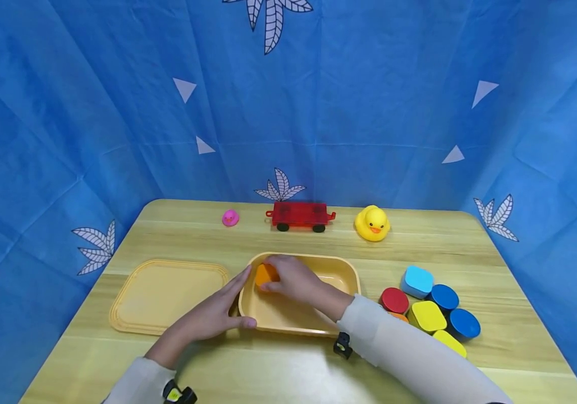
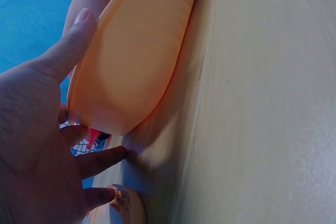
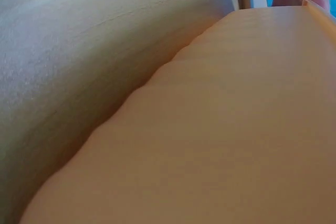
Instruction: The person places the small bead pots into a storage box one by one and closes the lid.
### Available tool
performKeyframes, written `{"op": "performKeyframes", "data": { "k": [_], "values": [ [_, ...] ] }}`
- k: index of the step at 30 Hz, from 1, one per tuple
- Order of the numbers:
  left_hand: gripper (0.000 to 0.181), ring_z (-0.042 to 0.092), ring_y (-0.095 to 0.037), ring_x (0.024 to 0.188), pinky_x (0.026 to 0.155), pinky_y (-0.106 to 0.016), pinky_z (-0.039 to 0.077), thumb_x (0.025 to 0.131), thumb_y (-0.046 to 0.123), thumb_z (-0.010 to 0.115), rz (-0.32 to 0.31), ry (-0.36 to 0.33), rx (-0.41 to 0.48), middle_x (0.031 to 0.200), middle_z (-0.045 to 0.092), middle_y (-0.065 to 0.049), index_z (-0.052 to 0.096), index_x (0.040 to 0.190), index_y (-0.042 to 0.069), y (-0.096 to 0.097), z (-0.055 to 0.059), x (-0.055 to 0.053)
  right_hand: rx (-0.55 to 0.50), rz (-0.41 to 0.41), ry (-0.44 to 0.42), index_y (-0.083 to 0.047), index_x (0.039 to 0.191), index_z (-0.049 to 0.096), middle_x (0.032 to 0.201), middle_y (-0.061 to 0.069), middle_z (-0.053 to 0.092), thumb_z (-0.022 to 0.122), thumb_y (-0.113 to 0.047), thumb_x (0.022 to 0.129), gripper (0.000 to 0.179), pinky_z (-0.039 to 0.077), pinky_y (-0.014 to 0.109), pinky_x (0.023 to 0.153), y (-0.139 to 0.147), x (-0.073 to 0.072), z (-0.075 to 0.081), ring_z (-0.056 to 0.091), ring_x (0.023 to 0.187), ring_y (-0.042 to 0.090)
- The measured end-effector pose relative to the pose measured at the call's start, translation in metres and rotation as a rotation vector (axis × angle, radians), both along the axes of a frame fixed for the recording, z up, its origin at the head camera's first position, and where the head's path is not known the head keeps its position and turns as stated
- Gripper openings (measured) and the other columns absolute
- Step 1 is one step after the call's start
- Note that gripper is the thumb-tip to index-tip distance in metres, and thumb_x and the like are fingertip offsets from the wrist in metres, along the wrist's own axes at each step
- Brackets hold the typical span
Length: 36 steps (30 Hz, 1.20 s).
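Observation:
A tan plastic box (image 1: 288, 320) stands upright at the middle of the table. My right hand (image 1: 296, 279) reaches into its left end and grips an orange block (image 1: 265, 275), thumb in front and fingers over its back. The left hand (image 1: 218, 314) steadies the box from the left, with the thumb along the front rim and the fingers at the left end. In the left wrist view this hand (image 2: 52, 124) has its fingers spread and fairly straight, the thumb against the rim of the box (image 2: 131, 51). The right wrist view shows mainly the box's outer wall (image 3: 220, 129).
A tan lid (image 1: 172, 297) lies left of the box. To the right sit several blocks, among them a red one (image 1: 394, 301), a light blue one (image 1: 417, 281) and a yellow one (image 1: 427, 316). Behind are a pink duck (image 1: 230, 217), red wagon (image 1: 300, 215) and yellow duck (image 1: 372, 224).

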<state>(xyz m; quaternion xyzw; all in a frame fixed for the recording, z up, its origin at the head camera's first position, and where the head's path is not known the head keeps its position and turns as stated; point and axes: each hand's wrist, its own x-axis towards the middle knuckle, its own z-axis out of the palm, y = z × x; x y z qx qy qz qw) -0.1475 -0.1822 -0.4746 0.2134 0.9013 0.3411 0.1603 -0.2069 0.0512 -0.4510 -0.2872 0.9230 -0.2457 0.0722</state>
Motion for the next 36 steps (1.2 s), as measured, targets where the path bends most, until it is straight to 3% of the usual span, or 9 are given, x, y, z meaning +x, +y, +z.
{"op": "performKeyframes", "data": {
  "k": [6,14,22,28,36],
  "values": [
    [0.112,0.025,-0.036,0.155,0.122,-0.058,0.029,0.088,0.055,0.076,0.0,0.0,0.004,0.174,0.008,0.001,-0.001,0.167,0.031,0.0,0.0,-0.001,0.005,-0.002,0.003,-0.006,0.137,0.062,0.119,0.006,0.068,0.08,-0.038,0.091,0.058,0.052,0.036,0.096,0.001,0.0,0.0,0.06,0.103,0.021],
    [0.112,0.025,-0.035,0.155,0.122,-0.058,0.029,0.089,0.055,0.075,-0.005,-0.011,0.013,0.173,0.008,0.002,-0.002,0.167,0.033,0.001,0.002,-0.001,-0.035,-0.001,-0.007,-0.009,0.141,0.062,0.131,0.009,0.066,0.08,-0.037,0.092,0.059,0.049,0.041,0.109,0.01,0.001,0.009,0.061,0.119,0.026],
    [0.112,0.023,-0.036,0.155,0.122,-0.059,0.027,0.089,0.052,0.076,-0.022,-0.002,0.031,0.174,0.007,0.0,-0.001,0.167,0.029,0.0,0.001,-0.001,-0.075,-0.01,-0.018,-0.003,0.142,0.061,0.137,0.014,0.065,0.079,-0.034,0.093,0.06,0.048,0.046,0.11,0.029,0.008,0.02,0.062,0.124,0.031],
    [0.113,0.022,-0.035,0.156,0.123,-0.059,0.025,0.088,0.051,0.078,-0.014,-0.005,0.029,0.173,0.007,0.0,0.0,0.168,0.028,0.0,0.001,0.0,-0.107,-0.02,0.0,-0.004,0.141,0.061,0.134,0.015,0.066,0.079,-0.034,0.093,0.06,0.053,0.048,0.104,0.05,0.013,0.025,0.066,0.117,0.031],
    [0.113,0.019,-0.036,0.157,0.124,-0.059,0.023,0.089,0.05,0.077,-0.014,0.004,0.031,0.174,0.006,-0.002,0.0,0.168,0.026,0.0,-0.002,-0.001,-0.102,-0.05,0.033,-0.007,0.142,0.062,0.132,0.012,0.068,0.077,-0.039,0.094,0.06,0.052,0.048,0.105,0.077,0.027,0.034,0.065,0.119,0.028]
  ]
}}
